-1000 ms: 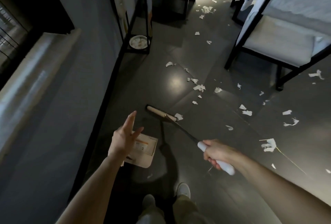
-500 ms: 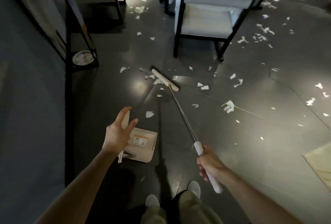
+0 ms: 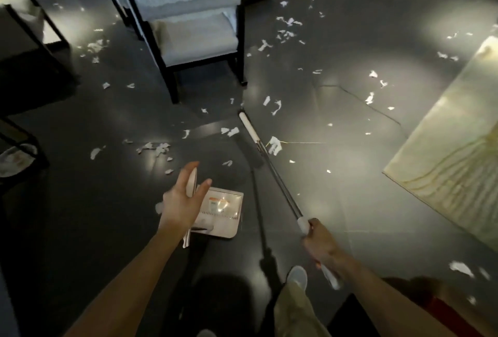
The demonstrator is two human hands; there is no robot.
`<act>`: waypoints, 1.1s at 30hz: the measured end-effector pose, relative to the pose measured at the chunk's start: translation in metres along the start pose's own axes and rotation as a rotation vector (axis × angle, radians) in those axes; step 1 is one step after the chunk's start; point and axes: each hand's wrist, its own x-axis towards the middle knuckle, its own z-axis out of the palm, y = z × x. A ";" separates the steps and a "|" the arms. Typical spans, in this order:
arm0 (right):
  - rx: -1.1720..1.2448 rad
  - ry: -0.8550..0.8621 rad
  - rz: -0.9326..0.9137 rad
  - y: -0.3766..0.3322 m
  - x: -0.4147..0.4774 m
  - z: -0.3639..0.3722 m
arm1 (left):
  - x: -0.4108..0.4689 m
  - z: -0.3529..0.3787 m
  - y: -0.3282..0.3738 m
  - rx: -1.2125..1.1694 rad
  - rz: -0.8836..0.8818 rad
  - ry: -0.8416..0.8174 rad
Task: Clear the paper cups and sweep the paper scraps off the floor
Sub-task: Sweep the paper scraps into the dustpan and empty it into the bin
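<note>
White paper scraps (image 3: 275,145) lie all over the dark floor (image 3: 350,188) — some just beside the head of the broom (image 3: 280,180), more near the chair (image 3: 194,48). The right hand (image 3: 320,245) has its fingers curled tight round the broom's handle. The left hand (image 3: 183,201) has straight, spread fingers, and the handle of the dustpan (image 3: 223,215) leans between thumb and fingers. I think this is the sweeping step, hardly begun. Next, the broom needs to pull the scraps toward the dustpan — gently, so they don't fly.
</note>
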 end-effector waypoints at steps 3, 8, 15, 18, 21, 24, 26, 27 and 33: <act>0.056 0.029 -0.001 0.013 0.030 -0.070 | 0.028 0.051 0.048 -0.006 0.023 -0.004; 0.132 0.013 0.003 0.026 0.064 -0.172 | 0.071 0.118 0.126 0.034 0.121 0.024; 0.185 0.073 0.026 0.017 0.143 -0.279 | 0.159 0.223 0.240 0.030 0.260 -0.080; 0.232 0.104 0.021 -0.003 0.200 -0.330 | 0.211 0.268 0.288 0.014 0.313 -0.111; 0.256 0.145 0.014 -0.027 0.262 -0.386 | 0.279 0.312 0.326 0.005 0.349 -0.116; 0.293 0.162 0.012 -0.054 0.319 -0.443 | 0.346 0.349 0.370 -0.009 0.354 -0.133; 0.331 0.160 0.004 -0.074 0.356 -0.482 | 0.387 0.371 0.404 -0.018 0.385 -0.144; 0.339 0.168 0.001 -0.082 0.374 -0.501 | 0.409 0.382 0.423 -0.014 0.400 -0.148; 0.376 0.192 0.005 -0.110 0.481 -0.614 | 0.528 0.463 0.536 -0.023 0.425 -0.204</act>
